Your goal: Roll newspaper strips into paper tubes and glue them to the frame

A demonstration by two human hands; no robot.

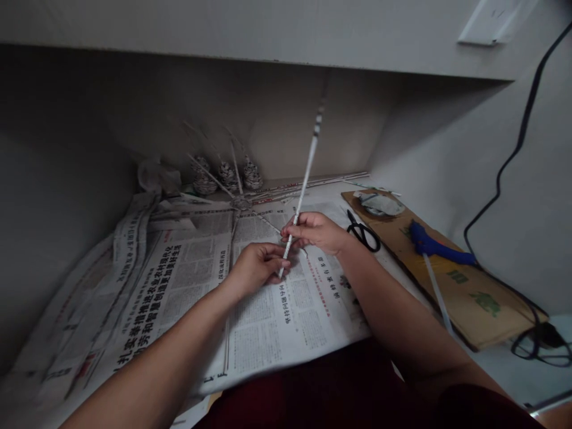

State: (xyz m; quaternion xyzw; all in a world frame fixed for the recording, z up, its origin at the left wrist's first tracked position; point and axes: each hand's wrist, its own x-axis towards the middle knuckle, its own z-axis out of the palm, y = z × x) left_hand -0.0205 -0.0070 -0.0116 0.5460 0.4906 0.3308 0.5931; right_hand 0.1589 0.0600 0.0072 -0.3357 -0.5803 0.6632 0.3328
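A long, thin rolled-paper stick (305, 174) stands tilted above the newspaper (263, 322), its top leaning slightly right. Near its lower end my left hand (257, 266) pinches it between thumb and fingers. Just above, my right hand (318, 231) is closed around the same stick. Behind my hands lies a small woven paper hub (241, 204) with several paper sticks radiating from it. One of those spokes runs toward my right hand; whether the fingers touch it I cannot tell.
Several woven paper pieces (227, 174) stand at the back wall. Loose paper sticks (313, 182) lie beside them. To the right are black scissors (364, 232) and a cardboard sheet (465, 298) bearing a blue glue gun (440, 245). A black cable (521, 140) hangs along the right wall.
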